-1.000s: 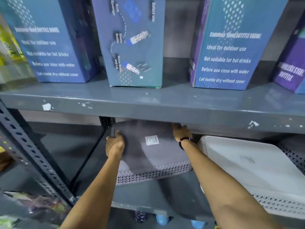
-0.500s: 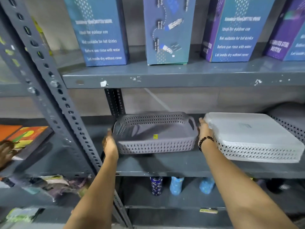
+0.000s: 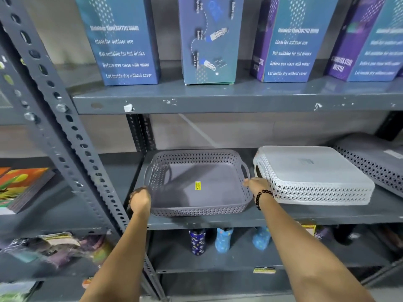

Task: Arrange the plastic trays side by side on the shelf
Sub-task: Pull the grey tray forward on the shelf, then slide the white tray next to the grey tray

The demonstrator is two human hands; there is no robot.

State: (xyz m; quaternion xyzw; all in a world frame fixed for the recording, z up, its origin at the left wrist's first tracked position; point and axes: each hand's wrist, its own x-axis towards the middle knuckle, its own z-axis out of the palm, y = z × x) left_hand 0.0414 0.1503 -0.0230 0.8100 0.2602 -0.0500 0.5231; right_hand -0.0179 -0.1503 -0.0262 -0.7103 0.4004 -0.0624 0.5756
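A grey perforated plastic tray (image 3: 197, 184) sits upright on the middle shelf (image 3: 218, 221), open side up, a yellow sticker inside. My left hand (image 3: 139, 198) grips its front left corner. My right hand (image 3: 257, 184), a black bead bracelet at the wrist, holds its right rim. Right beside it lies a white perforated tray (image 3: 311, 173), upside down, nearly touching. Further right another grey tray (image 3: 375, 158) lies upside down, cut off by the frame edge.
Tall blue and purple bottle boxes (image 3: 122, 40) stand on the upper shelf. A perforated steel upright (image 3: 65, 131) runs diagonally at left. Colourful books (image 3: 19, 184) lie on the left shelf. Small bottles (image 3: 222, 239) stand on the shelf below.
The grey tray was upside down a second ago; it now stands open side up on the shelf. My view has pulled back. Both hands stay on its sides.
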